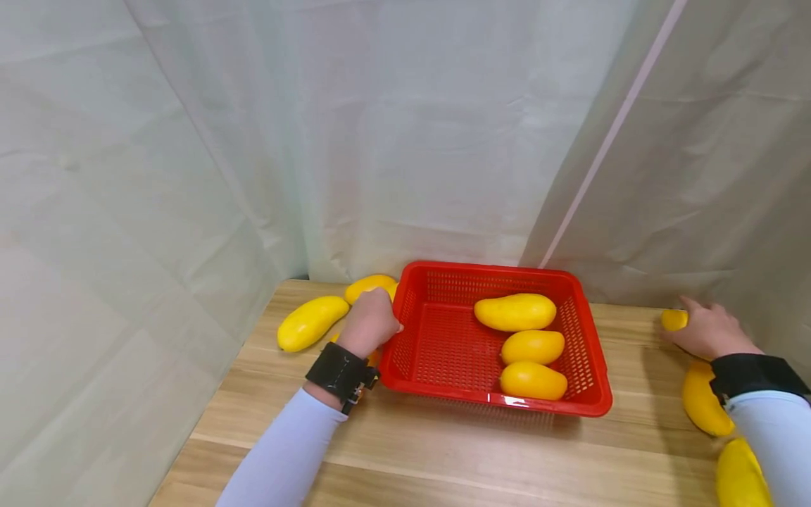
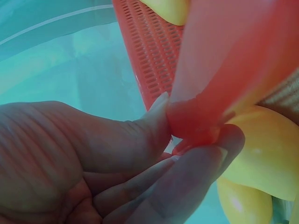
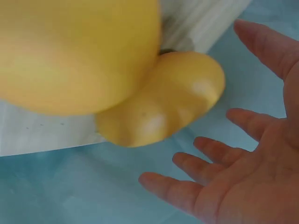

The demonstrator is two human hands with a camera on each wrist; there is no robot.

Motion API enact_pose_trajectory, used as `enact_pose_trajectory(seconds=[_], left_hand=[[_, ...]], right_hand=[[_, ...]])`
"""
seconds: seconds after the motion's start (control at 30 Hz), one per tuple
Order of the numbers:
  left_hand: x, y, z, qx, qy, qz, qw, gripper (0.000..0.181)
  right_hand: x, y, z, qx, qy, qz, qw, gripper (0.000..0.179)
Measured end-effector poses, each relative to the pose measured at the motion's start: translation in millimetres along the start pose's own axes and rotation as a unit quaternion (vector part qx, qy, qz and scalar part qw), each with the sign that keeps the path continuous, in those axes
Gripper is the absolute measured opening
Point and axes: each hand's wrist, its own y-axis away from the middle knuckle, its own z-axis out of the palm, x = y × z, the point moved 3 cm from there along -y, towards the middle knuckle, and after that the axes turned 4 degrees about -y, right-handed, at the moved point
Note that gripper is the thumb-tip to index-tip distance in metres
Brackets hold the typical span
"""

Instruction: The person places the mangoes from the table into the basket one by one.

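Red plastic: my left fingers point(image 2: 187, 184) clamped the basket point(image 1: 443, 345) at its nine o'clock. My right fingers point(image 3: 247, 122), spread apart, hovered beside a yellow fruit point(image 1: 674, 320) at the basket's three o'clock; cupping it broadly seemed best.

Basket point(image 1: 446, 345) on tbl point(image 1: 456, 454), fruit point(image 1: 515, 313) in R half, more L/R.

Rear-right yellow fruit point(image 1: 673, 320) partly hidden by right fingers point(image 1: 695, 317), lowest fruit point(image 1: 738, 475) cut off by bottom edge, basket rim point(image 2: 224, 60) blurred in left wrist view
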Motion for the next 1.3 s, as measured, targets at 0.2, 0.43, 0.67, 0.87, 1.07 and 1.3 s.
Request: enact_pose_trajectory(seconds=[0.2, 0.43, 0.67, 0.87, 1.07, 1.3], left_hand=[[-0.1, 0.0, 0.2, -0.004, 0.004, -0.005, 1.0000, 0.016], [0.5, 1.0, -1.4, -0.005, 0.002, -0.008, 1.0000, 0.016], [2.3, 1.9, -1.7, -0.001, 0.002, 0.003, 1.0000, 0.015], [2.5, 1.7, -1.8, -0.006, 0.008, -0.003, 0.9999, 0.014], [2.9, 1.4, -2.1, -0.007, 0.009, -0.002, 0.9999, 0.015], [2.0, 0.7, -1.3, -0.010, 0.007, -0.007, 0.9999, 0.017]], right_hand=[[7, -4.5, 5, -0.037, 0.004, -0.006, 0.9993, 0.098], [4, -7.7, 6, -0.027, 0.030, -0.018, 0.9990, 0.095], [2, -13.0, 6, 0.007, 0.065, -0.055, 0.9964, 0.072], [3, -15.2, 7, 0.023, 0.087, -0.059, 0.9941, 0.055], [6, -17.6, 9, 0.040, 0.114, -0.066, 0.9905, 0.051], [5, -16.1, 12, 0.046, 0.097, -0.050, 0.9929, 0.059]])
